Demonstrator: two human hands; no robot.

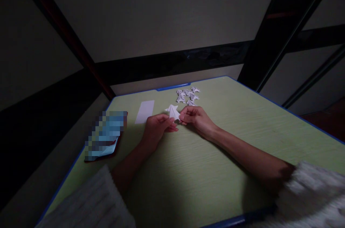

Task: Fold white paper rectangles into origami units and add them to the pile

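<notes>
A folded white paper figure (pixel 173 112), pointed and creased like an origami frog, is held just above the table between both hands. My left hand (pixel 159 129) pinches its lower left part, thumb on top and fingers beneath. With thumb and fingertips, my right hand (pixel 198 119) grips its right corner. Behind it on the table lie several similar small folded paper figures (pixel 187 92), one of them (pixel 191 103) close to my right hand. A flat white paper strip (pixel 145 112) rests to the left, beyond my left hand.
The light green table (pixel 210 181) has a blue edge (pixel 174 86). On its left side lies a phone-like device (pixel 109 138) with a dark red rim, its screen partly pixelated. Dark-banded pale panels (pixel 167 16) stand right behind the table.
</notes>
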